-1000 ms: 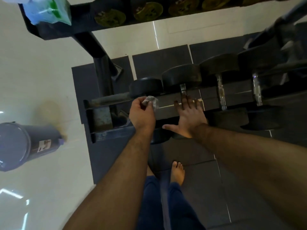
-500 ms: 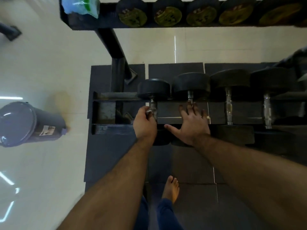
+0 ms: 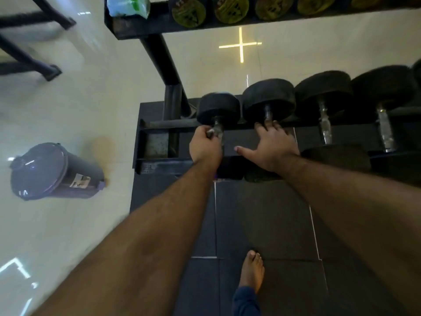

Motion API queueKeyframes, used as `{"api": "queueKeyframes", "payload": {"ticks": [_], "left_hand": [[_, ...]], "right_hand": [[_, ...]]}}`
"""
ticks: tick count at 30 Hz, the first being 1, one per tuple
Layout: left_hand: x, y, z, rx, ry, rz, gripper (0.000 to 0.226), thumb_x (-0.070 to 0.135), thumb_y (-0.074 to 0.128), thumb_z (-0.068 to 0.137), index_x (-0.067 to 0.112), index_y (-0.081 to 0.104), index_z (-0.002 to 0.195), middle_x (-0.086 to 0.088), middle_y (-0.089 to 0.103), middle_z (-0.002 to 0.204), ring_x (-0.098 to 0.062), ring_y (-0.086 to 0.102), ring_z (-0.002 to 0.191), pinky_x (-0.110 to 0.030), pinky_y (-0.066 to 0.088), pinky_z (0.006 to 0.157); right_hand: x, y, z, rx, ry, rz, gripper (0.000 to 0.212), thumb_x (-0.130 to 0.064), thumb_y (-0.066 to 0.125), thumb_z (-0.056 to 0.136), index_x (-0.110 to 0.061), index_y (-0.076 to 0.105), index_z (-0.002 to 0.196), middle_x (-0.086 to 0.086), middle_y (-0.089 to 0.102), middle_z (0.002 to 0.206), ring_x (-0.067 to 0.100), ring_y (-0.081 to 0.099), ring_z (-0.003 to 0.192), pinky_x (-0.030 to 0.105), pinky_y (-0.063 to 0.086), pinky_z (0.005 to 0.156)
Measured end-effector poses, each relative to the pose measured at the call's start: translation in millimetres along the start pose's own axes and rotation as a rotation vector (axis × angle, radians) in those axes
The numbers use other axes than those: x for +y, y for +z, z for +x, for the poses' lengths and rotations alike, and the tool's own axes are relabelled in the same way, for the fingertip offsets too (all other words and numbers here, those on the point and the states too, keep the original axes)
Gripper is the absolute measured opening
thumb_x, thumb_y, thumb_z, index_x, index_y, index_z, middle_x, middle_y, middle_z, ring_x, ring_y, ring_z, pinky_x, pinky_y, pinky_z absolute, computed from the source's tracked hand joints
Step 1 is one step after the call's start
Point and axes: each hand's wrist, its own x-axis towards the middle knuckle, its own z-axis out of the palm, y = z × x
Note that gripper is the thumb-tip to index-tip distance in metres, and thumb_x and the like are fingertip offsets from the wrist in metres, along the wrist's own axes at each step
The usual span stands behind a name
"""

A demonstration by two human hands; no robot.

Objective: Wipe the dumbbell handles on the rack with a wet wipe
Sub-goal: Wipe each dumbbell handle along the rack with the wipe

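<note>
The leftmost dumbbell [image 3: 218,110] lies on the lower rack [image 3: 159,123] with its long axis running away from you: one black head at the far rail, the other near your wrist, the metal handle [image 3: 218,130] spanning the gap between the rails. Your left hand [image 3: 205,148] has its fingers curled round that handle, with a bit of the pale wet wipe [image 3: 210,132] showing between them and the metal.

Just to the right, the second dumbbell [image 3: 268,100] points the same way. Your right hand [image 3: 272,145] lies flat over its handle, fingers straight and spread, thumb out to the left, holding nothing. Two more dumbbells [image 3: 324,92] sit further right in the same row, all parallel, with their shiny handles bare.

The rack stands on dark rubber floor mats [image 3: 262,224], where your bare foot [image 3: 251,271] shows below a blue trouser cuff. Above, an upper shelf [image 3: 159,21] carries a row of dumbbells seen end-on, with yellowish faces, and a green and white packet [image 3: 127,5] at its left end; I cannot tell what it holds.

On the pale tiled floor to the left stands a dark bin [image 3: 52,172], lid closed, contents hidden.
</note>
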Motion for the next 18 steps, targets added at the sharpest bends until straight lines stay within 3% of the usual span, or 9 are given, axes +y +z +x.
{"api": "queueKeyframes", "payload": {"ticks": [4, 9, 12, 15, 18], "left_hand": [[3.5, -11.8, 17.3, -0.054, 0.054, 0.059, 0.026, 0.015, 0.063, 0.089, 0.022, 0.074, 0.112, -0.002, 0.076, 0.107, -0.022, 0.069, 0.101, -0.034, 0.057, 0.091], [9.3, -16.7, 43.9, -0.062, 0.260, 0.288, 0.021, 0.012, 0.063, 0.093, 0.022, 0.076, 0.106, 0.000, 0.076, 0.103, -0.020, 0.069, 0.098, -0.033, 0.056, 0.087], [20.0, -2.0, 52.6, -0.198, 0.455, 0.433, 0.012, 0.021, 0.070, 0.095, 0.021, 0.081, 0.100, -0.001, 0.075, 0.101, -0.022, 0.070, 0.095, -0.037, 0.057, 0.088], [27.2, 11.1, 55.3, -0.323, 0.556, 0.616, 0.027, 0.039, 0.074, 0.095, 0.016, 0.082, 0.107, -0.009, 0.066, 0.113, -0.030, 0.066, 0.099, -0.038, 0.053, 0.087], [26.2, 6.6, 55.8, -0.429, 0.603, 0.712, 0.024, 0.035, 0.078, 0.093, 0.018, 0.082, 0.108, -0.006, 0.065, 0.116, -0.027, 0.066, 0.102, -0.037, 0.054, 0.090]], "right_hand": [[-4.8, 0.0, -4.9, -0.015, 0.019, -0.002, 0.119, -0.101, 0.043, 0.078, -0.025, 0.029, 0.169, 0.011, 0.029, 0.175, 0.035, 0.029, 0.160, 0.054, 0.034, 0.125], [-4.7, -2.6, -5.6, -0.010, 0.014, -0.032, 0.115, -0.101, 0.044, 0.078, -0.025, 0.040, 0.164, 0.012, 0.035, 0.171, 0.035, 0.039, 0.153, 0.052, 0.040, 0.120], [-3.8, -5.9, -3.9, -0.025, 0.007, -0.032, 0.116, -0.102, 0.043, 0.076, -0.024, 0.043, 0.162, 0.012, 0.029, 0.174, 0.035, 0.038, 0.154, 0.051, 0.040, 0.120], [-1.9, -8.5, -3.8, -0.029, -0.001, -0.020, 0.116, -0.102, 0.041, 0.076, -0.024, 0.043, 0.162, 0.011, 0.026, 0.175, 0.035, 0.037, 0.154, 0.051, 0.041, 0.118], [-1.0, -10.5, -4.5, -0.033, -0.011, -0.019, 0.116, -0.101, 0.042, 0.077, -0.023, 0.041, 0.163, 0.011, 0.027, 0.174, 0.035, 0.038, 0.153, 0.051, 0.042, 0.118]]}}
